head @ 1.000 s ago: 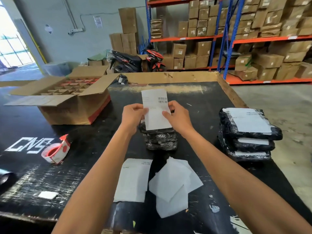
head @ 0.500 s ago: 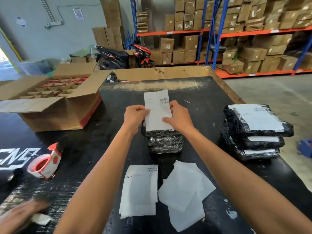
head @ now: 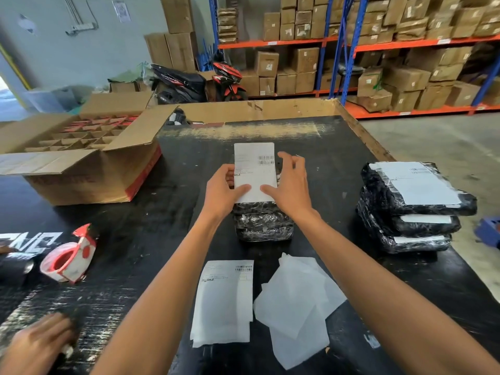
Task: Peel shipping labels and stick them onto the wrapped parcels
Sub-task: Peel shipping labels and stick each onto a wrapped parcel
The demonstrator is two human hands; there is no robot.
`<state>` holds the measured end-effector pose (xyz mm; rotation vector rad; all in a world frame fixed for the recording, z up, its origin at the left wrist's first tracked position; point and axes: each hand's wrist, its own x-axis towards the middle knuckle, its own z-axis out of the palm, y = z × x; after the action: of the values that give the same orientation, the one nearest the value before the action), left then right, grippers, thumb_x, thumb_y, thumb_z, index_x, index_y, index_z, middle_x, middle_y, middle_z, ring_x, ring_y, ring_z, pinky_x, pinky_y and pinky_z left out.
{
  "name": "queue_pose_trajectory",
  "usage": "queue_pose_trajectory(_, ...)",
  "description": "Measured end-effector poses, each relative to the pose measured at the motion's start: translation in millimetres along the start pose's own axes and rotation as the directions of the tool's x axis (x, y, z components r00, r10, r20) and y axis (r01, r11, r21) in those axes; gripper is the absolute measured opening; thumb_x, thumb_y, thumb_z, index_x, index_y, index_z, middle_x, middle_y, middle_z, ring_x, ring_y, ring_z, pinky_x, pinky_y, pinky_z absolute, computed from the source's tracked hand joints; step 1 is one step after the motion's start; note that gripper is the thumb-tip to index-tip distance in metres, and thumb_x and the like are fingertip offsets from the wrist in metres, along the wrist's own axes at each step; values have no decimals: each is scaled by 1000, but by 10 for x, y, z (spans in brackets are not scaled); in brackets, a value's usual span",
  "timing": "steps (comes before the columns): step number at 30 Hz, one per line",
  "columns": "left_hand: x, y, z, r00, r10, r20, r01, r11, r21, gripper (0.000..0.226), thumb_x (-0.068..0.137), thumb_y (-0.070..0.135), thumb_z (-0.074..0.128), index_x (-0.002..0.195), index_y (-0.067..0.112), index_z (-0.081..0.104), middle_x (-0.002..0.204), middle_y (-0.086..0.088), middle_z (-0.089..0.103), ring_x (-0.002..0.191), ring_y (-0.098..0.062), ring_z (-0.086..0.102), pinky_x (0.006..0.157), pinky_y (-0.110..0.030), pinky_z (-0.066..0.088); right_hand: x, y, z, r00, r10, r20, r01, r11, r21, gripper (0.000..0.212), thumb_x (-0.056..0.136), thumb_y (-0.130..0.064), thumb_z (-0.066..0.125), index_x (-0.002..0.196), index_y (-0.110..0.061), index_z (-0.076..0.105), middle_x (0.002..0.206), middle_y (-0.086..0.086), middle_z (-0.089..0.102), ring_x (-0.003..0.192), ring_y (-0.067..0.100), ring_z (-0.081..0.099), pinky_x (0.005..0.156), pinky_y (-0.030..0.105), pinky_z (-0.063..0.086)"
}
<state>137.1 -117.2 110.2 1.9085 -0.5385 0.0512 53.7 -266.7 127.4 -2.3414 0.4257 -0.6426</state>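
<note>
A white shipping label (head: pixel 254 171) lies over the top of a stack of black wrapped parcels (head: pixel 263 223) in the middle of the black table. My left hand (head: pixel 220 189) pinches the label's left edge, thumb on its lower part. On the label's right side, my right hand (head: pixel 290 185) presses with the thumb while its fingers are spread and straight. Close to me lie more label sheets (head: pixel 224 301) and a heap of peeled white backing papers (head: pixel 297 307).
Three labelled black parcels (head: pixel 411 207) are stacked at the right. An open cardboard box (head: pixel 81 158) with dividers stands at the left, with a red-and-white tape dispenser (head: pixel 67 261) in front of it. Another person's hand (head: pixel 40 342) rests at the bottom left. Shelving with boxes lines the back.
The label has come down from upright onto the top parcel. My right hand has opened its fingers and now presses with the thumb. Another person's hand stays at the bottom left.
</note>
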Motion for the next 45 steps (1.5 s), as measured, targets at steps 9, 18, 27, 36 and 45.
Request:
queue_pose_trajectory(9,34,-36,-50,988,133,-81,-103,949,298,76,78,21,83,143,15,43,141,-9,44,125,-26,48,104,-36,42,-79,86,56,957,-292,-4,278,916,-288,10,97,-29,63,104,-30,69,116,-10,63,121,17,43,90,36,22)
queue_pose_trajectory(18,177,-61,-101,942,213,258,-313,834,455,32,100,23,52,127,26,68,135,8,65,130,-15,56,108,-35,43,183,149,-54,942,-159,294,272,877,-395,36,105,-36,38,133,-40,61,140,-14,61,151,18,23,115,54,7)
queue_pose_trajectory(27,635,94,-18,924,-84,374,-183,761,622,41,104,37,34,140,30,53,143,2,57,133,-27,50,110,-50,30,698,-51,-33,884,128,450,183,791,-584,48,106,-43,23,149,-31,42,159,-4,40,154,30,18,120,63,-3)
queue_pose_trajectory(36,559,-88,51,885,-385,261,365,923,123,59,106,37,31,160,20,14,163,-8,27,148,-33,30,118,-45,28,581,103,-9,880,411,239,-332,891,-310,70,99,-59,37,149,-10,35,152,19,38,131,43,47,104,51,42)
queue_pose_trajectory(45,338,-101,205,951,-295,89,308,903,-301,50,108,27,40,157,23,28,161,3,31,146,-19,33,112,-32,34,380,247,11,825,514,233,-558,807,195,75,94,-63,52,140,-4,48,133,13,57,125,36,53,98,44,46)
